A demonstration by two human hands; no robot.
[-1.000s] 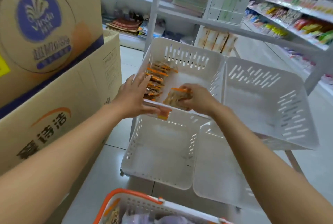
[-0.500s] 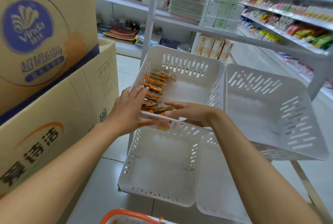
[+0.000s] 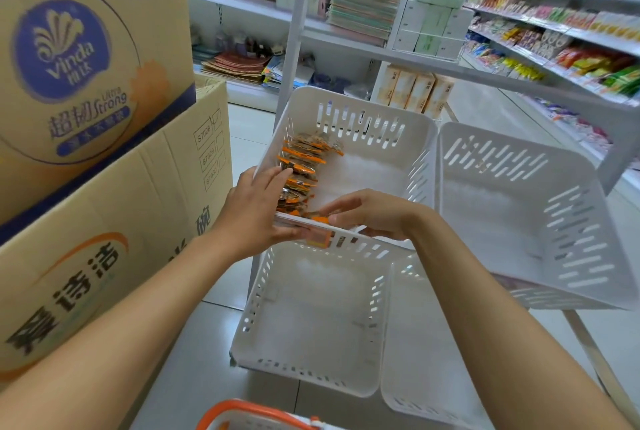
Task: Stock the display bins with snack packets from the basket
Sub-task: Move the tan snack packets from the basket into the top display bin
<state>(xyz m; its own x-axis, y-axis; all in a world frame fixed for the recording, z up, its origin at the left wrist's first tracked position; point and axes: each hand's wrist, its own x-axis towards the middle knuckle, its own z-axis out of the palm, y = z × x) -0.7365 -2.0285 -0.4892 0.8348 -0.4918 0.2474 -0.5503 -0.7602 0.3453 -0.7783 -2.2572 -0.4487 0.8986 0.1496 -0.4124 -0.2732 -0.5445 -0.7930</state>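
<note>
Pressing straight fingers against a row of glossy, orange-edged snack packets [image 3: 301, 171] in the upper left bin [image 3: 363, 111], a person's left hand [image 3: 254, 213] keeps a wide grip. The right hand [image 3: 372, 215], its grip just as loose, touches the nearest packet at the front rim with near-straight fingertips. Four white slotted plastic bins [image 3: 571, 239] stand in two tiers of two. The packets overlap too closely to count. Two printed cardboard cartons [image 3: 86, 66] crowd the left, stocked shelves [image 3: 554, 31] line the right, and the orange-rimmed basket [image 3: 249, 410] shows at the bottom edge.
</note>
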